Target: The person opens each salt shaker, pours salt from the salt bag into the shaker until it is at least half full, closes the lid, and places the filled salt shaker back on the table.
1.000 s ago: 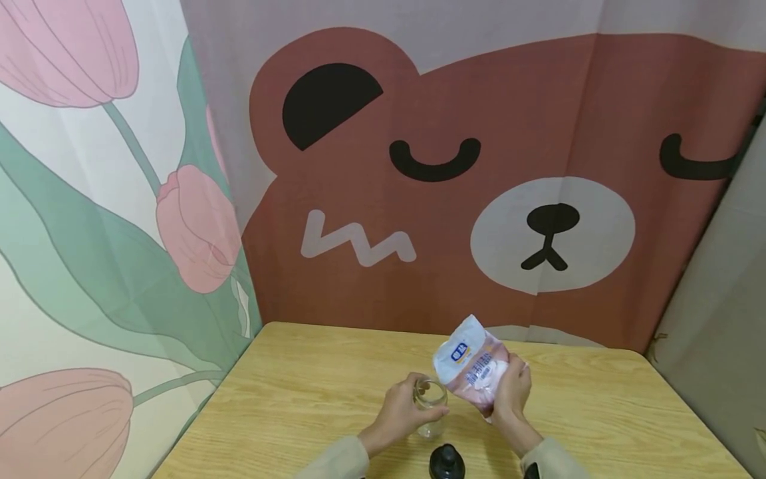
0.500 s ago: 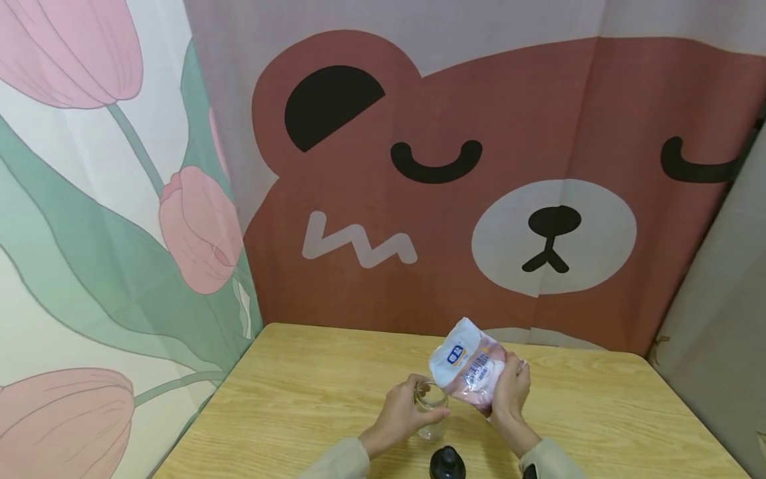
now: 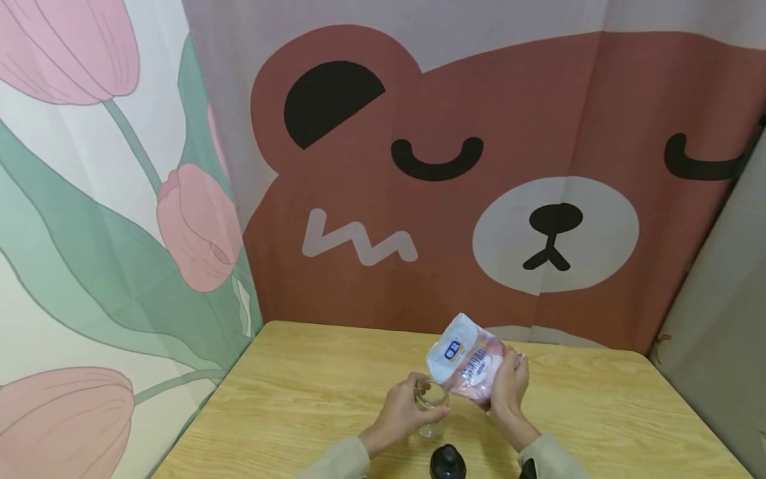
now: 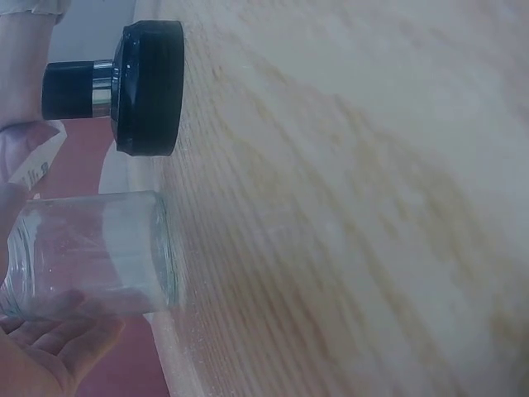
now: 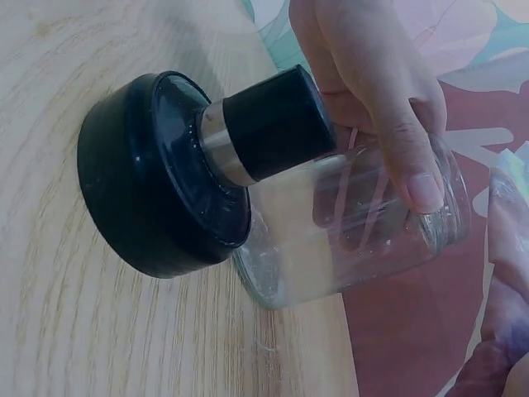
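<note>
Clock directions are as the head cam sees it. The left hand (image 3: 402, 411) is wrapped round the glass jar (image 3: 432, 397) up near its rim, thumb in front and fingers behind, and the jar stands upright on the surface (image 3: 299, 386). The right hand (image 3: 509, 384) grips the printed bag (image 3: 469, 369) by its lower end, with the bag off the surface between 1 and 2 o'clock from the jar. Looks like a tip-and-pour to me, though I can't see anything coming out, and the glass looks clear right through.

How I'd do it: the bag's white end faces about 10 o'clock, and its nearest corner is right by the jar's rim (can't tell if they touch). If that end is the mouth, which I can't confirm from here, swing it down toward 8 o'clock so the corner works as a spout over the middle of the jar. Go slow, because soft bags tend to dump all at once. I'd leave the left hand where it is, since a tall jar could tip if the bag bumps it. Also watch the black knobbed lid (image 3: 447, 462), sitting near the jar between 5 and 6 o'clock: spills could land on it, and so could a careless wrist.
</note>
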Demonstrator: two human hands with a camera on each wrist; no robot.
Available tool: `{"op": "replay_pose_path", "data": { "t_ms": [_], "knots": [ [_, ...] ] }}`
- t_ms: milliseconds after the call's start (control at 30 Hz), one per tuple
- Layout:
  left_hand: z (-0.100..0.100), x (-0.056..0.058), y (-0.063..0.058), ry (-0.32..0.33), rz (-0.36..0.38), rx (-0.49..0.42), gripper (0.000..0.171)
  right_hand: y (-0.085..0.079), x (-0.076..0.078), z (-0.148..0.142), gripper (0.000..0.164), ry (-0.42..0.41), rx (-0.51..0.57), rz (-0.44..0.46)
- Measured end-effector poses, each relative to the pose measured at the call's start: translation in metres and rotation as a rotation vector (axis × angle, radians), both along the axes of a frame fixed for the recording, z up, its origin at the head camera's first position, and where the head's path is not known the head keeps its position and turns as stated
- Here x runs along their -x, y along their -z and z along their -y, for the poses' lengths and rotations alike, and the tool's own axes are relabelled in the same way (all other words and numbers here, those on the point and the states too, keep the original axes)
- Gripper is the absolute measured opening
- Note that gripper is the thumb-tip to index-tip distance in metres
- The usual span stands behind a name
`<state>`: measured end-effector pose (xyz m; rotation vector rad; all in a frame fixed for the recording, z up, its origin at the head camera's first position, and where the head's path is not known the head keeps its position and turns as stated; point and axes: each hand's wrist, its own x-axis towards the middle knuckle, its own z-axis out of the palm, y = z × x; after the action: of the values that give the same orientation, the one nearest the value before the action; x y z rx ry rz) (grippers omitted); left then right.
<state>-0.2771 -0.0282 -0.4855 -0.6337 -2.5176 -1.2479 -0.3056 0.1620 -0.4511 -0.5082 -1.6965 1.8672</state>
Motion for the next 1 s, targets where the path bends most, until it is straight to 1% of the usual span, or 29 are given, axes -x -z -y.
{"op": "replay_pose_path", "data": {
  "t_ms": [167, 300, 433, 600, 733, 867, 1000],
  "knots": [
    [0.0006, 0.0007, 0.0001, 0.005, 0.001, 0.005, 0.059, 0.0015, 0.0015, 0.0, 0.032, 0.028, -0.031, 0.013],
    [0.0008, 0.0, 0.0, 0.01, -0.01, 0.003, 0.059, 0.0016, 0.0009, 0.0004, 0.03, 0.023, -0.037, 0.002],
    [0.0012, -0.0007, -0.0009, 0.014, -0.028, 0.003, 0.061, 0.0002, 0.0005, 0.0018, 0.029, 0.001, -0.042, -0.03],
    [0.0015, -0.0001, -0.0017, 0.007, -0.013, 0.015, 0.065, -0.0002, 0.0018, 0.0027, 0.029, 0.012, -0.058, -0.029],
    [0.0017, 0.0003, -0.002, 0.013, 0.004, 0.012, 0.061, 0.0004, 0.0023, 0.0021, 0.03, 0.04, -0.085, -0.016],
    [0.0019, 0.0004, -0.0009, 0.008, 0.008, 0.011, 0.057, 0.0005, 0.002, 0.0017, 0.03, 0.041, -0.108, -0.013],
    [0.0017, 0.0005, -0.0003, -0.002, 0.008, 0.02, 0.057, -0.0004, 0.0023, 0.0022, 0.031, 0.042, -0.134, -0.023]
  ]
}}
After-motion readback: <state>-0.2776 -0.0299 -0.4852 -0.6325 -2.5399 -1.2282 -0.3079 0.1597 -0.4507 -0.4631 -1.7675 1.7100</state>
